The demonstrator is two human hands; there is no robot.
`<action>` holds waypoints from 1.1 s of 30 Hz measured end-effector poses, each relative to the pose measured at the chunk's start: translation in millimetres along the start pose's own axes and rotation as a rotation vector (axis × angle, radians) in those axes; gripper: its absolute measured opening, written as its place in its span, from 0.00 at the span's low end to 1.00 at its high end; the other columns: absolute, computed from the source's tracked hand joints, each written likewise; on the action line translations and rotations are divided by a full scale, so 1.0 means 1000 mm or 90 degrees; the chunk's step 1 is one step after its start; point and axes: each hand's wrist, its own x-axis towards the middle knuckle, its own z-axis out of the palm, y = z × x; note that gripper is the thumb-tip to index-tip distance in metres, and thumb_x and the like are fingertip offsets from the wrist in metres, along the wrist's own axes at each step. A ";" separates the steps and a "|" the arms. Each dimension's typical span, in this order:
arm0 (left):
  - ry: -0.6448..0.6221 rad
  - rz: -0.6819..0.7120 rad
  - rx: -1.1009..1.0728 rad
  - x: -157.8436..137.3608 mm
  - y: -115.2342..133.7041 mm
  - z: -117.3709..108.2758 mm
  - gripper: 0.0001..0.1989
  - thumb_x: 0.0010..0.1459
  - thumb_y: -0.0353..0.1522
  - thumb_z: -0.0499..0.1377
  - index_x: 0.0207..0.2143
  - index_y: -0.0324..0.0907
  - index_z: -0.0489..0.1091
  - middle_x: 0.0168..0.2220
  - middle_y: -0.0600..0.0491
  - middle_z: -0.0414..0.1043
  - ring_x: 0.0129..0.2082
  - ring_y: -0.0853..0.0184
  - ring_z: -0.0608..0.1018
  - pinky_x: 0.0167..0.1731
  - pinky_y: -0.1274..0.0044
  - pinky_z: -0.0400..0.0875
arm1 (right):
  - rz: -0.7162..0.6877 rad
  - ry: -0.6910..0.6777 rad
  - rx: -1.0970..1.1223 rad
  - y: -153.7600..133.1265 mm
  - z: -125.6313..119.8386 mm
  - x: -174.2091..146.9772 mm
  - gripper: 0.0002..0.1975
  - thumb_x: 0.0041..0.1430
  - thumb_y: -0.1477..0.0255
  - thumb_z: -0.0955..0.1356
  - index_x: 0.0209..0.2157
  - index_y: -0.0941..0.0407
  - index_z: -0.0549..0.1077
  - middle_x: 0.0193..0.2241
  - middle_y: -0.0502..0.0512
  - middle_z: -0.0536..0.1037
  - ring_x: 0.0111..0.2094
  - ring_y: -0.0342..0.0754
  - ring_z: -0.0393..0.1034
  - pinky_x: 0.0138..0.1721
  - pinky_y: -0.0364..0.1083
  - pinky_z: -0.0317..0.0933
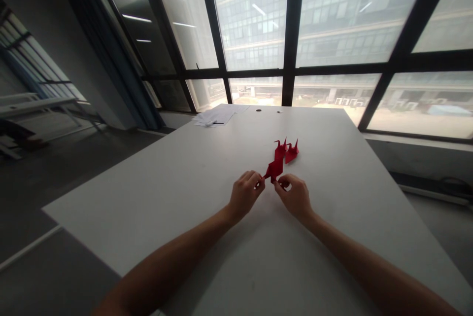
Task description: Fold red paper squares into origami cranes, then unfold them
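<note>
Between my hands is a folded red origami crane (275, 168), raised a little toward me. My left hand (247, 189) pinches a thin pointed part at its left. The thumb and forefinger of my right hand (293, 194) close on its lower edge. Just beyond it, two finished-looking red paper cranes stand on the white table: one crane (292, 152) at the right shows its neck and tail points, and the other crane (281, 147) is partly hidden behind the paper I hold.
The white table (177, 185) stretches toward large dark-framed windows (254, 15). A pile of white paper sheets (221, 113) lies at its far left with a dark pen-like item (218, 122). Two small dark round spots are near the far edge. Another table (33, 104) stands at left.
</note>
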 end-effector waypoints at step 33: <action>-0.170 -0.333 -0.625 -0.005 0.007 0.018 0.21 0.49 0.36 0.70 0.42 0.39 0.67 0.38 0.50 0.72 0.33 0.69 0.77 0.31 0.77 0.74 | 0.241 -0.102 0.424 0.010 0.006 0.003 0.14 0.51 0.60 0.74 0.29 0.58 0.80 0.25 0.53 0.79 0.25 0.46 0.69 0.29 0.44 0.62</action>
